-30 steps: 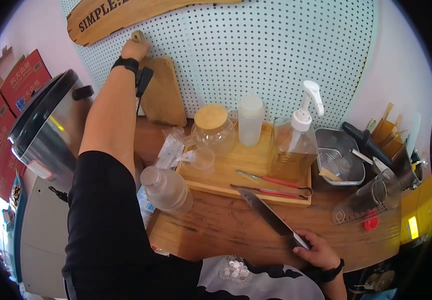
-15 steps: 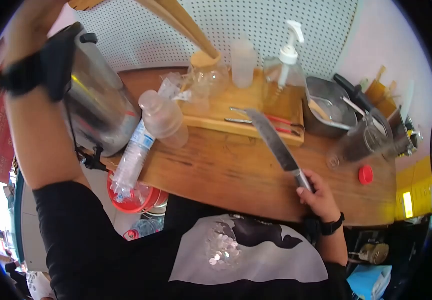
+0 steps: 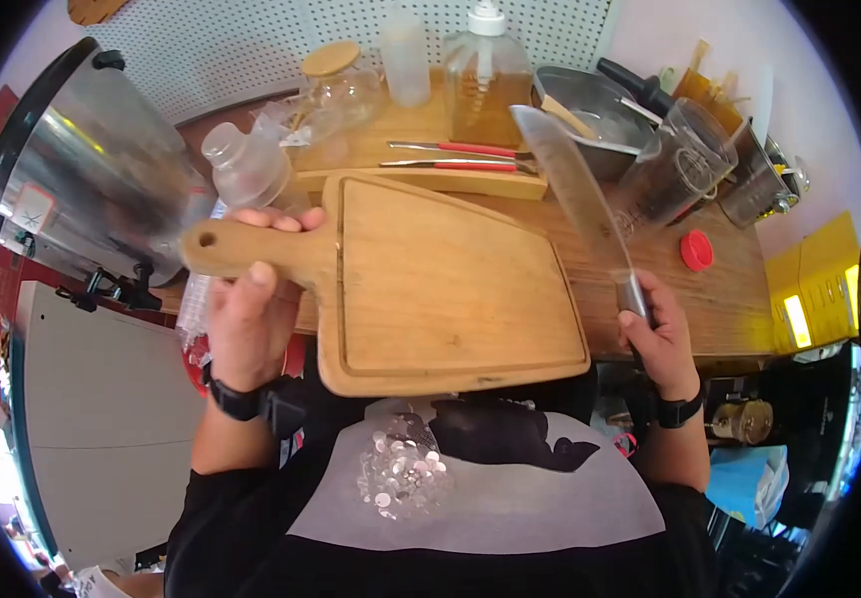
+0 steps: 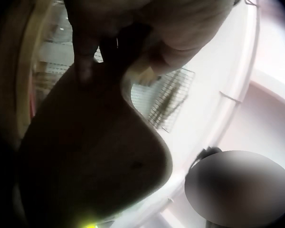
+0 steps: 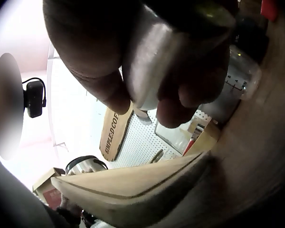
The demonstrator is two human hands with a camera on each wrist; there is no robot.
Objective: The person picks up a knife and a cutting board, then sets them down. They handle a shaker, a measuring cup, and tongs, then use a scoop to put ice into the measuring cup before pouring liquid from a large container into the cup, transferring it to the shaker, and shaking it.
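Note:
In the head view my left hand (image 3: 251, 329) grips the handle of a wooden cutting board (image 3: 440, 289), thumb on top. The board is held over the front edge of the table, its grooved face up toward me. My right hand (image 3: 668, 344) holds a kitchen knife (image 3: 585, 189) by its metal handle, blade pointing up and away, to the right of the board. The left wrist view shows the board's dark underside (image 4: 95, 142) below my fingers. From the right wrist, the knife handle (image 5: 149, 66) lies between my thumb and fingers, with the board's edge (image 5: 133, 194) beyond.
Behind the board, a wooden tray (image 3: 421, 179) carries red-handled tools (image 3: 470, 151), a glass teapot (image 3: 341, 85) and a pump bottle (image 3: 485, 85). A plastic shaker (image 3: 246, 164) stands left. At right are a measuring jug (image 3: 675, 164), red cap (image 3: 697, 249) and metal basin (image 3: 590, 105).
My left hand has brought the cutting board down from the pegboard wall to in front of me, turning it flatter. The knife stays in my right hand, its blade raised. The head view has tilted down.

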